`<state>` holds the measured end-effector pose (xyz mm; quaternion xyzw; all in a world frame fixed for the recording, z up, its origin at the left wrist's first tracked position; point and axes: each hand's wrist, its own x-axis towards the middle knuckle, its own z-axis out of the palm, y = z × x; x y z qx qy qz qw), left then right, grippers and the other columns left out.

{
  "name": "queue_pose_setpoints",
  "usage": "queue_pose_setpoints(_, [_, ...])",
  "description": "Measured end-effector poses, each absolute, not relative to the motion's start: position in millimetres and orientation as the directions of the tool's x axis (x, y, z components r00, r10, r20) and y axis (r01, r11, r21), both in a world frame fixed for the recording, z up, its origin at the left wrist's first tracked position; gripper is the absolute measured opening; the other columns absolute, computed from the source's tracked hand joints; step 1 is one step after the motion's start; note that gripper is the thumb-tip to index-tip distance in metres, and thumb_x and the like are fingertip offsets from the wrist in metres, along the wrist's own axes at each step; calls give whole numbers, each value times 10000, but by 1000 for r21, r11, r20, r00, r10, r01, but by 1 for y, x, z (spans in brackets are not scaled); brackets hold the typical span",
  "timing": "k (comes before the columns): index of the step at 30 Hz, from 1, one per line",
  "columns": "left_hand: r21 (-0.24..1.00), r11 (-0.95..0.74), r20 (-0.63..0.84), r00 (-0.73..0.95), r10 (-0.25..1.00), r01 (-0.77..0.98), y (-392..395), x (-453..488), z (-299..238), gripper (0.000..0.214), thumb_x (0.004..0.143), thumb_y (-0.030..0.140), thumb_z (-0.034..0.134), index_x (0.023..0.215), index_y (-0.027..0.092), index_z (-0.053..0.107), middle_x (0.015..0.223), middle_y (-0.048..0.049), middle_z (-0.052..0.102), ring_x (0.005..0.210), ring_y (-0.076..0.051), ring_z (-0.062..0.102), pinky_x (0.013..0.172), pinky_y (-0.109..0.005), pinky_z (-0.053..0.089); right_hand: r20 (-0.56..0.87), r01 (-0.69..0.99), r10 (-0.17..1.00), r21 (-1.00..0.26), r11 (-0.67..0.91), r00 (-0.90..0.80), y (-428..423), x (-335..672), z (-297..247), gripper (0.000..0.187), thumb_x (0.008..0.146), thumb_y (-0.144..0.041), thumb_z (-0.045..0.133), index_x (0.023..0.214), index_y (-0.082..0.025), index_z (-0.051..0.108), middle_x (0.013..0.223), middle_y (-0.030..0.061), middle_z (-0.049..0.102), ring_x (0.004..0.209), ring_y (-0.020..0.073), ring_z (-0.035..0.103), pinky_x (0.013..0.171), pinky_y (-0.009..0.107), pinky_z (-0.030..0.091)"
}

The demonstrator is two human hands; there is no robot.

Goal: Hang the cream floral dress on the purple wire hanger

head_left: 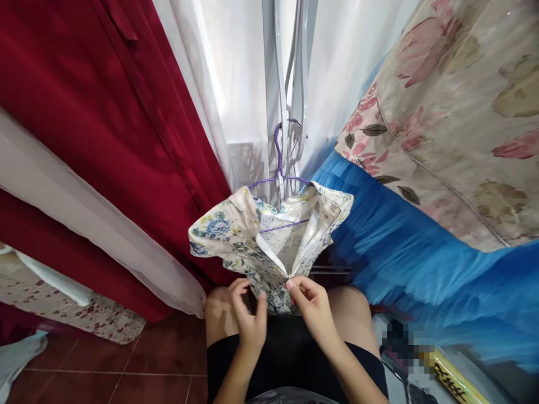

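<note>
A cream dress (236, 230) with blue flowers hangs in front of me on a purple wire hanger (278, 151). Its front gapes in a V, with a white zipper (272, 253) edging the opening. At the bottom of the V, my right hand (311, 306) has thumb and forefinger pinched on the zipper, where the small pull seems to be; the fingers partly hide it. Beside the lower left of the dress, my left hand (247, 311) is held with thumb and fingers apart, nothing in it. The lower dress drops between my knees.
Pale metal bars (290, 73) carry the hanger, before a white curtain (236, 73). Red drapes (138, 146) hang at left. A blue curtain (391, 247) and a floral cloth (458, 123) are at right. A yellow packet (455, 379) lies lower right, above red floor tiles.
</note>
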<state>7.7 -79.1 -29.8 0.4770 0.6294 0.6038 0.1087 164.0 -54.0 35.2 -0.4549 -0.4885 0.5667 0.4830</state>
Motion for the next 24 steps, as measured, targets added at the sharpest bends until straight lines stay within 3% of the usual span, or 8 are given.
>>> queue_pose_setpoints(3, [850, -308, 440, -256, 861, 427, -76, 39, -23, 326, 923, 278, 640, 1230, 223, 544, 1189, -114, 629, 1125, -249, 624, 988, -392, 513, -45, -98, 986, -993, -61, -162, -59, 159, 40, 387, 910, -517, 679, 748, -165, 679, 593, -2, 548, 562, 142, 466, 568, 286, 350])
queue_pose_setpoints(6, [890, -265, 367, -239, 899, 371, -64, 50, -14, 129, 954, 323, 585, 1015, 210, 591, 901, -54, 668, 842, -207, 657, 788, -325, 537, -58, -147, 975, -985, -91, -215, -56, 158, 53, 387, 884, -488, 703, 676, -163, 680, 541, 4, 557, 523, 136, 471, 560, 287, 356])
queue_pose_setpoints(8, [884, -258, 356, -205, 912, 390, -57, 46, -10, 170, 956, 342, 573, 850, 210, 579, 774, -29, 647, 739, -189, 630, 728, -306, 514, -100, -226, 968, -962, -153, -229, -46, 160, 67, 368, 863, -470, 713, 666, -160, 687, 478, -17, 513, 459, 104, 385, 509, 270, 298])
queue_pose_setpoints(11, [854, -281, 356, -96, 930, 438, -53, 33, -6, 202, 943, 338, 592, 789, 208, 577, 767, -29, 654, 760, -190, 635, 754, -300, 496, -119, -321, 973, -930, -179, -198, -18, 163, 98, 325, 816, -449, 741, 698, -149, 711, 427, -48, 447, 428, 74, 263, 461, 258, 177])
queue_pose_setpoints(15, [805, -277, 333, -12, 943, 524, -55, 20, -4, 251, 942, 330, 606, 731, 206, 550, 736, -21, 634, 758, -185, 626, 746, -290, 470, -4, -397, 977, -913, -91, -215, 31, 155, 151, 323, 753, -445, 794, 698, -140, 701, 428, -72, 407, 418, 54, 209, 448, 261, 94])
queue_pose_setpoints(20, [775, -304, 327, 59, 943, 554, -49, 9, -4, 258, 954, 305, 586, 722, 202, 537, 728, -9, 613, 728, -170, 605, 723, -279, 459, 100, -462, 983, -887, 19, -152, 50, 141, 195, 345, 753, -491, 764, 738, -154, 691, 439, -90, 376, 411, 54, 185, 434, 258, 105])
queue_pose_setpoints(24, [763, -392, 387, 122, 914, 515, -35, 2, 17, 220, 930, 288, 642, 745, 198, 562, 752, -8, 624, 746, -166, 610, 747, -287, 471, 191, -357, 980, -920, 163, -45, 39, 143, 183, 295, 809, -421, 712, 655, -183, 629, 477, -50, 472, 436, 74, 317, 452, 254, 177])
